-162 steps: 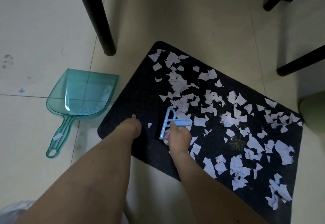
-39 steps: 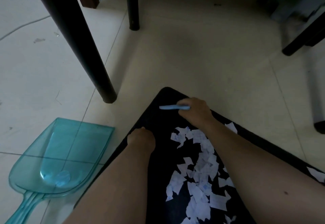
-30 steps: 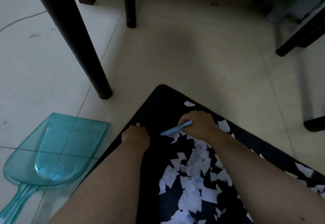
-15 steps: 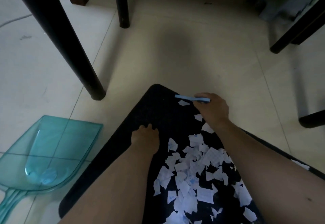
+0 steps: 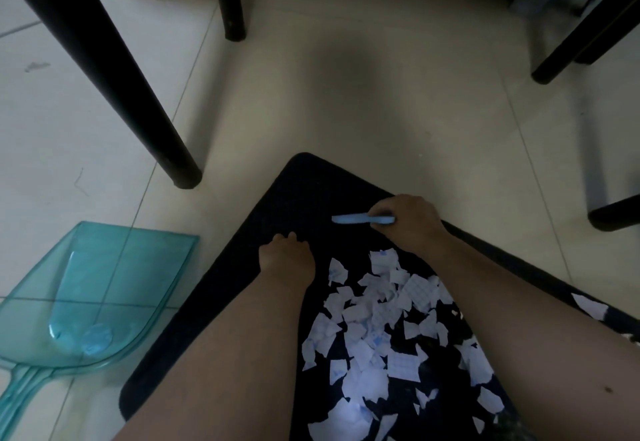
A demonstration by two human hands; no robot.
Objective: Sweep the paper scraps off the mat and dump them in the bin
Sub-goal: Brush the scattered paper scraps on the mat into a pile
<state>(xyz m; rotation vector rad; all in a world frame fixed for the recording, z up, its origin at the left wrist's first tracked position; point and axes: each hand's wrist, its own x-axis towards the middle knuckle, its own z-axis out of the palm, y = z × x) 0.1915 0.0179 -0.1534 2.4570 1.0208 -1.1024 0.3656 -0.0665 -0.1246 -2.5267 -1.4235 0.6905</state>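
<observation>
Paper scraps (image 5: 377, 316) on mat (image 5: 242, 278); dustpan (image 5: 90, 295) left, apparently just beside it.

i read no text, label, brand or number here; the paper scraps (image 5: 377, 316) on the mat (image 5: 304, 198) carry only a faint blue printed grid.

- Left hand (image 5: 287, 262): bare; no ring, glove or wristband visible.
- Left forearm (image 5: 228, 354): bare along its whole visible length; no sleeve edge in view.
- Right hand (image 5: 414, 221): bare; no ring or watch visible at the wrist.
- Right forearm (image 5: 540, 330): bare, sleeveless to the frame edge; one small dark spot near the lower right.
</observation>
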